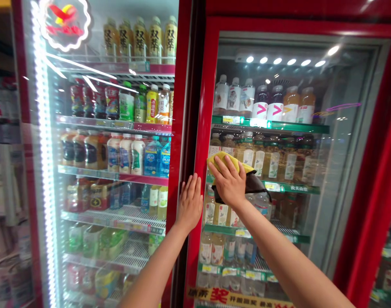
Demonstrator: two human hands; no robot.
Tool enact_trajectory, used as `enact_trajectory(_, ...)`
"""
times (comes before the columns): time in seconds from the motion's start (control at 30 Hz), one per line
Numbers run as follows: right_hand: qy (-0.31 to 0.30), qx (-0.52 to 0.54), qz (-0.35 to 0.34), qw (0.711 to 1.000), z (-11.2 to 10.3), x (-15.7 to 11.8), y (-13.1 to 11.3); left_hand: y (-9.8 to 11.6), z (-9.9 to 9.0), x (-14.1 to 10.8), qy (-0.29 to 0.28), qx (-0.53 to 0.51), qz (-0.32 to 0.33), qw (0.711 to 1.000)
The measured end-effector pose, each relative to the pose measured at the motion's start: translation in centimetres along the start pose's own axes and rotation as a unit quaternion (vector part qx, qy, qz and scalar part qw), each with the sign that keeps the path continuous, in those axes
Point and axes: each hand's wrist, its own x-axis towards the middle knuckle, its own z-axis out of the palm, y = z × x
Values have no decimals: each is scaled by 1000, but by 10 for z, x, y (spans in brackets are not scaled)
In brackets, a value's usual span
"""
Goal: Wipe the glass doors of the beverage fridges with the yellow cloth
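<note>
Even pressure wins

From my remote seat: folded yellow-and-dark-grey fabric cloth (256,185) against the clear glass door (339,149), pinned under the right hand (229,182) — fingers spread, not clenched. Left hand (191,203) is nearly flat, holding nothing, on the glossy red door frame (208,85). I'd press evenly, palm level — bunched fabric would probably streak.

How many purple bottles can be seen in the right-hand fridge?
2: the left bottle and the right bottle, side by side on the top shelf; others may be hidden behind.
</note>
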Motion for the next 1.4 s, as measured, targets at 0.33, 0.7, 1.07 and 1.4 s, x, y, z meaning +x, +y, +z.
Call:
enact_trajectory(0.33,-80,23,-149,985,3,35,14,-3,-5,-4,8,36,20,999)
enact_trajectory(0.7,-58,28,-110,992,4,80,13,6,-6,-8,7,21,-19,1000)
enact_trajectory(1.07,-102,64,-174,977,6,4,-13,18,7,-51,13,6,-104,994)
enact_trajectory(1.4,-96,112,-252,956,7,-50,-31,18,1,-71,-9,-22,-114,993)
